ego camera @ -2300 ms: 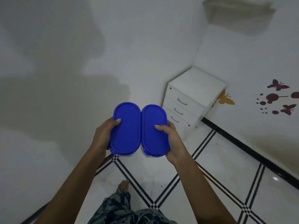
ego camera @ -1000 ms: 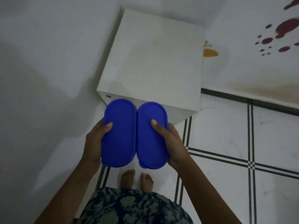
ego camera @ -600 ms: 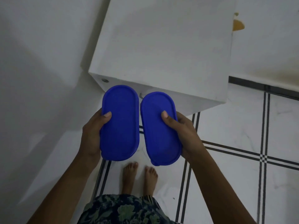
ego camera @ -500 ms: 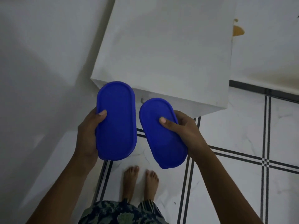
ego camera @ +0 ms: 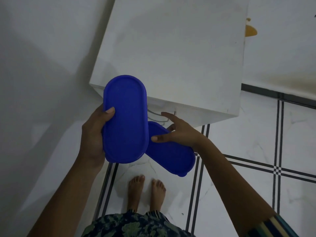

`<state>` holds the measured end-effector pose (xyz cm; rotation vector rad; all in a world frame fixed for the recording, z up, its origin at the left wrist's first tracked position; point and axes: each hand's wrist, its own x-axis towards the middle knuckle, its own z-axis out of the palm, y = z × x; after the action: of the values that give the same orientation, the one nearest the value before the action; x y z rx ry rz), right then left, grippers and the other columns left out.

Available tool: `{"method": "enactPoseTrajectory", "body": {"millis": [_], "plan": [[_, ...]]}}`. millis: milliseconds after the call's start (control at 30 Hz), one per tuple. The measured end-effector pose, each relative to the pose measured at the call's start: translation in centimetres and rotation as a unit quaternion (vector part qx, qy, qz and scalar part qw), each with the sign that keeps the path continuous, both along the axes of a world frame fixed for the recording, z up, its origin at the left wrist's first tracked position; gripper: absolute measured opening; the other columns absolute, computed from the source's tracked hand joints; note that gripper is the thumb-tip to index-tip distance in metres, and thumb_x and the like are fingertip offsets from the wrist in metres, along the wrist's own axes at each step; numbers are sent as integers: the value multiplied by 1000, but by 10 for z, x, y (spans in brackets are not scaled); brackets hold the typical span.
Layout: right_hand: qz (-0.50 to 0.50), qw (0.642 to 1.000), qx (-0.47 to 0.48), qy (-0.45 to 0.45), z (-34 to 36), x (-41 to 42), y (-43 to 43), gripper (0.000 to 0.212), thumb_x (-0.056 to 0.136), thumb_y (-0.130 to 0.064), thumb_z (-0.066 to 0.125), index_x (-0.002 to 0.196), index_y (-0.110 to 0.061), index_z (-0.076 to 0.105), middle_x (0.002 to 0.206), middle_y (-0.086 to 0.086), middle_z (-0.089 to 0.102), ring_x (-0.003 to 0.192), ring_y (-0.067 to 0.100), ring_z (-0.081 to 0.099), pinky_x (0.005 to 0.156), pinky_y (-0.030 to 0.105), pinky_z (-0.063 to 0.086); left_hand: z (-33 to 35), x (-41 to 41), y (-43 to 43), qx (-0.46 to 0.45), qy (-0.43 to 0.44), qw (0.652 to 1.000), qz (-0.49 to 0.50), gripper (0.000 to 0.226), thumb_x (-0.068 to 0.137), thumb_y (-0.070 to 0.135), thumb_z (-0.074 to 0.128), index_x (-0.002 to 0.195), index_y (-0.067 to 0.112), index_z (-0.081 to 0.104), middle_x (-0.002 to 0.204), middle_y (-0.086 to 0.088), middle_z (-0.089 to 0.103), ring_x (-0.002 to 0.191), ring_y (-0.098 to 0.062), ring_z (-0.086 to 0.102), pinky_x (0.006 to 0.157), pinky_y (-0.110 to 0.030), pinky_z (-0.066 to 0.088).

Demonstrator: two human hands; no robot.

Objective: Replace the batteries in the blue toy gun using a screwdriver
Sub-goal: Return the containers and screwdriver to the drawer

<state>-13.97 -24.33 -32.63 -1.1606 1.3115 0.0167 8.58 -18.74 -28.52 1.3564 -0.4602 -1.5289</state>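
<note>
Two blue oval lidded containers are in my hands in front of a white drawer unit. My left hand grips the left blue container by its side, thumb on the lid, and holds it upright over one end of the other. My right hand holds the right blue container, which is tilted lower, with the thumb on its lid and the index finger stretched toward a drawer handle. No toy gun, screwdriver or batteries are in view.
The white drawer unit stands in the corner between two white walls, its top bare. An orange sticker is on the right wall. My bare feet stand on white floor tiles with black lines.
I have walked up to the drawer unit. The containers were side by side; now the left one is raised over the right one, which has dropped and tilted, and my right index finger has stretched out.
</note>
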Motion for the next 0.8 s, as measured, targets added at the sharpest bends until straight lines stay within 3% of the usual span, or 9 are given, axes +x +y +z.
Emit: {"method": "enactPoseTrajectory", "body": {"millis": [233,400,500,600,667,800], "plan": [[-34,998,45,-21,0,-2,15,66,75,-40,80,134,-29,52,112,2,69,90,22,71,71,34,62,12,8,6,24,-21,999,-2,41,88,34,56,127,21,58,124,-7,65,110,-33,63,80,-45,55],[-29,989,128,-74,16,-3,41,35,84,-39,71,115,-23,64,105,5,72,89,23,72,74,36,61,25,18,10,65,-43,996,-40,39,85,35,61,122,22,62,117,-5,69,101,-30,67,76,-44,57],[-34,969,191,-152,33,-7,60,41,89,-39,66,122,-14,62,113,13,70,98,31,69,79,41,58,31,27,15,84,-15,995,-58,36,84,32,55,116,19,65,102,-3,73,81,-20,71,57,-32,59],[-68,955,215,-192,56,-15,67,43,92,-37,62,126,-10,60,114,16,69,94,30,69,72,35,58,33,36,18,102,-4,993,-54,27,85,29,53,105,18,67,89,1,75,69,-16,72,50,-28,58],[-102,946,227,-208,69,-22,67,42,92,-35,59,125,-8,60,108,15,70,87,25,70,66,31,58,33,39,18,116,-13,991,-60,28,87,30,53,107,17,67,92,0,75,70,-17,72,50,-28,58],[-200,931,214,-219,76,-30,58,40,94,-37,57,122,-8,60,103,12,70,83,24,70,61,30,57,26,37,14,144,-50,984,-89,42,83,37,60,120,18,64,113,-5,71,90,-24,69,56,-30,58]]}}
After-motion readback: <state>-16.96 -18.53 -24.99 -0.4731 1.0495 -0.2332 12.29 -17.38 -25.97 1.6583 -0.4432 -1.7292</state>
